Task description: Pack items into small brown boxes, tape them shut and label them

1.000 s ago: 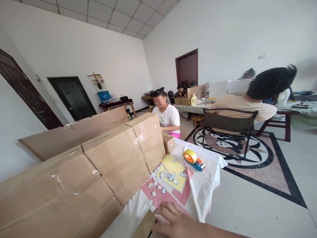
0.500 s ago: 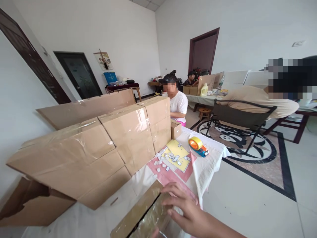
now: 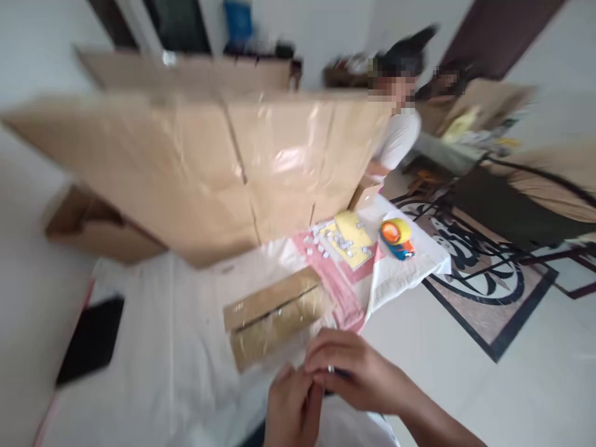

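Observation:
A small brown cardboard box [image 3: 274, 316] with a dark seam along its top lies on the white cloth. On the near side of it, and apart from it, my two hands meet. My left hand [image 3: 293, 403] is closed, its fingertips pressed against those of the other hand. My right hand [image 3: 349, 366] is also closed, with fingers bent inward. A small pale and dark spot shows between the right fingers, too blurred to name. Past the box, a yellow sheet [image 3: 361, 257] carries several small white pieces. A tape dispenser [image 3: 397, 238] with a yellow roll sits near the table's right edge.
Large taped cartons [image 3: 205, 180] form a wall along the table's far side. A black flat object [image 3: 90, 338] lies at the left edge. Across the table sits a person in a white shirt [image 3: 400, 136]. A dark folding chair [image 3: 516, 205] stands to the right.
My right hand has come off the box and moved nearer, joining my left hand. The view has tilted down, so the whole box and the black object now show.

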{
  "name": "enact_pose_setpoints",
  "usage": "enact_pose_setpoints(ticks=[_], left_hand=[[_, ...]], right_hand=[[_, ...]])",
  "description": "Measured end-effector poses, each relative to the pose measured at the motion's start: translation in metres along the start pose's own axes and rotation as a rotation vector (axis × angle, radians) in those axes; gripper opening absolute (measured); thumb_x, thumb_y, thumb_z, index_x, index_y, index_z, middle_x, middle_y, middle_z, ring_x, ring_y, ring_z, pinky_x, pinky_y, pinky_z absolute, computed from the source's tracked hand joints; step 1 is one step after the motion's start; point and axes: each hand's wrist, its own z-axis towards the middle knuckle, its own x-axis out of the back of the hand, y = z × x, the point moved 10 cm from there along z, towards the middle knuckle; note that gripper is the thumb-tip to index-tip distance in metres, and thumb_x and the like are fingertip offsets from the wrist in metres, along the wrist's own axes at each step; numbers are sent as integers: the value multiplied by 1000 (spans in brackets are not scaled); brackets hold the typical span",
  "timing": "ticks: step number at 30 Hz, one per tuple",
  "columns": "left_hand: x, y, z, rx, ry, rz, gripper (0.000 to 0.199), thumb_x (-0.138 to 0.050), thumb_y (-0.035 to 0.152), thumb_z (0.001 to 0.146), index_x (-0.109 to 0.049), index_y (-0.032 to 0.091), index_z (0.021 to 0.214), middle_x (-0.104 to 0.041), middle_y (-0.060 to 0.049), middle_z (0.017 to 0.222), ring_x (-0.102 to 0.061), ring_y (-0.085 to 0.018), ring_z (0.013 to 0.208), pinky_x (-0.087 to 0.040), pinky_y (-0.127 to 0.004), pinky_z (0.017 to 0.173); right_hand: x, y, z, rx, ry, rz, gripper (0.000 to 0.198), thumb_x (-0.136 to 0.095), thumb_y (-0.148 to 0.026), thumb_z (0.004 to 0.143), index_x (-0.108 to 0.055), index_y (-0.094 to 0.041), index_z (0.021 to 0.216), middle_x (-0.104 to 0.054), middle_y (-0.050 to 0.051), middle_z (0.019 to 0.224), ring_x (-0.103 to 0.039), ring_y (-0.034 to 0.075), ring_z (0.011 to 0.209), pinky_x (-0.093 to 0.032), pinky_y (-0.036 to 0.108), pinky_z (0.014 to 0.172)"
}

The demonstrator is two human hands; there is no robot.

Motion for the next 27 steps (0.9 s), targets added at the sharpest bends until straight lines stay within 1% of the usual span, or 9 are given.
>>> enact_pose_setpoints(ticks=[1,2,7,10,14,18,22,24,27], left_hand=[[-2,-3,-3,7,13,-19,19,-46,17,98,-64,23,100,-71,-1,77,-67,-14,72,-54,-32,73],[-4,2,-5,-76,12,-53,19,-48,13,96,-62,23,102,-71,1,73,-65,-13,65,-51,-30,68],[-8,-8,0,-40,24,-82,23,-52,11,94,-57,21,114,-70,6,71,-58,-9,53,-41,-30,63],[-8,-6,7,-34,32,-115,26,-52,12,95,-55,19,120,-72,5,74,-59,-9,55,-42,-30,65],[-8,-6,15,-8,10,-130,27,-54,15,96,-55,18,122,-75,3,77,-64,-11,62,-44,-29,65],[-2,-14,14,37,45,-139,26,-55,17,96,-56,19,122,-77,3,80,-67,-11,66,-44,-28,62],[8,-10,7,-52,109,-17,32,-56,11,94,-53,15,125,-75,3,75,-64,-10,60,-38,-30,61],[15,-4,3,-110,144,55,35,-58,8,92,-52,13,127,-76,2,77,-64,-9,60,-36,-31,61],[28,-2,-1,-122,185,114,37,-58,8,92,-52,12,128,-78,0,82,-65,-10,64,-36,-32,64]], right_hand=[[-1,4,-2,-12,-12,7,20,-62,-8,93,-69,-18,109,-69,9,102,-66,14,93,-54,25,81],[-2,7,-2,-18,-22,12,24,-62,-4,91,-68,-18,110,-67,9,104,-65,14,94,-54,25,82],[-2,25,2,-144,-53,34,27,-61,2,88,-65,-20,103,-62,6,100,-64,14,89,-54,25,75],[4,20,3,-185,-62,-28,28,-60,2,88,-65,-20,104,-62,6,100,-64,14,89,-54,26,75],[15,9,6,-166,-5,-106,35,-57,5,89,-65,-21,111,-65,6,102,-65,15,91,-55,26,76],[16,12,10,-182,15,-129,36,-58,2,90,-66,-23,114,-66,6,99,-66,15,88,-56,27,73],[5,20,17,-229,-103,-165,27,-58,-5,93,-67,-23,112,-66,5,94,-64,15,83,-55,28,70],[-1,14,25,-187,-159,-181,27,-58,-6,94,-66,-23,114,-66,6,97,-64,17,87,-55,30,73],[-8,2,37,-93,-213,-210,31,-58,-4,93,-64,-22,118,-66,7,100,-62,19,92,-55,34,77]])
